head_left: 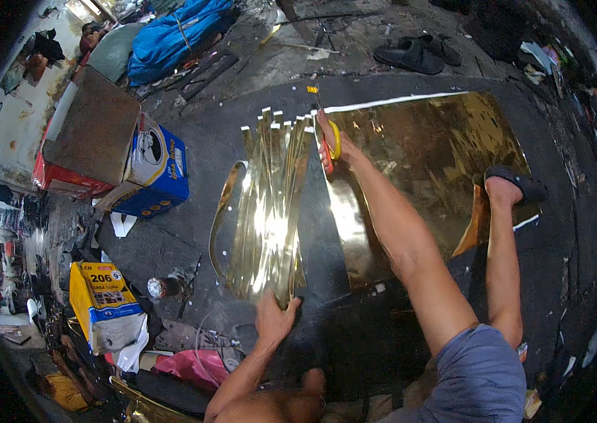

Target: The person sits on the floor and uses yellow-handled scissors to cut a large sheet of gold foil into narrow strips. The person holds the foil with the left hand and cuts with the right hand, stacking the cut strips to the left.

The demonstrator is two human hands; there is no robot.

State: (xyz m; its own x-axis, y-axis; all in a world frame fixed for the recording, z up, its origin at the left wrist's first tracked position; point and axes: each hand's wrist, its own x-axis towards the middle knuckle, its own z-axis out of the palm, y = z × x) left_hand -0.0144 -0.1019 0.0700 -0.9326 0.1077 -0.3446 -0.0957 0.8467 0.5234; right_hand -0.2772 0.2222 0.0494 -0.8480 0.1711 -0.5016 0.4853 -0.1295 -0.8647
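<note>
Yellow box (107, 302): upright, contents not visible. Blue box (159, 180): farther forward, contents not visible. Strips (269, 201): fanned ahead of the left hand (275, 322), which pinches their near ends. Right hand (343, 146): curled around scissors (337, 139), beside the strips' far ends, at the sheet's (418, 166) far left corner.

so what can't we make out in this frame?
Head view:
Gold strips, ends inside left hand: covered by its grip.
Strip count: overlap, glare.
Scissors in right hand, blades apart or not: too small.
Gold sheet beneath sandal: covered.
Blue bundle, far end: cut by upper edge.
</note>
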